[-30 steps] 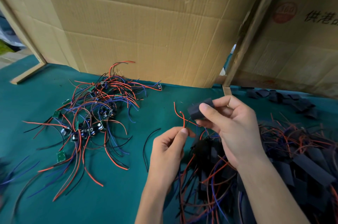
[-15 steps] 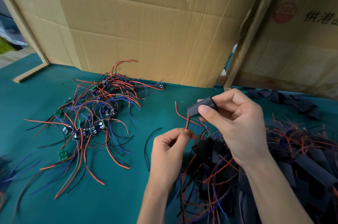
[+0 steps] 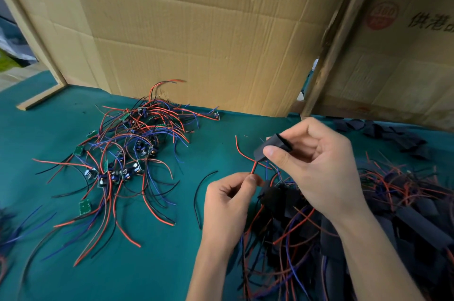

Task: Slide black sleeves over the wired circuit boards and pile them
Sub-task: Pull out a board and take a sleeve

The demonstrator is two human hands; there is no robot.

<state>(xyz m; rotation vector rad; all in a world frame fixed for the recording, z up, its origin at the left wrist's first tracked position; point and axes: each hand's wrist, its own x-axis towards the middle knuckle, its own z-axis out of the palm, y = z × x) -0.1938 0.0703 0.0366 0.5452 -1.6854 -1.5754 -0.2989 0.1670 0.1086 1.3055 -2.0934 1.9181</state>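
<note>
My right hand (image 3: 317, 165) pinches a black sleeve (image 3: 272, 146) between thumb and fingers, above the green table. A red wire (image 3: 243, 153) comes out of the sleeve's lower end. My left hand (image 3: 231, 200) pinches that red wire just below the sleeve. The board inside the sleeve is hidden. A tangle of bare wired circuit boards (image 3: 125, 160) with red, blue and black leads lies at the left. Under and right of my hands lies a heap of sleeved boards (image 3: 368, 222).
Cardboard sheets (image 3: 208, 30) stand upright along the back of the green cloth table (image 3: 159, 264). Loose empty black sleeves (image 3: 393, 136) lie at the back right. A single black wire (image 3: 201, 192) lies beside my left hand. A wooden post (image 3: 336, 38) leans at right.
My right hand has turned the sleeve and shifted slightly right; my left hand has stayed pinching the red wire just below it. The view has drifted a little.
</note>
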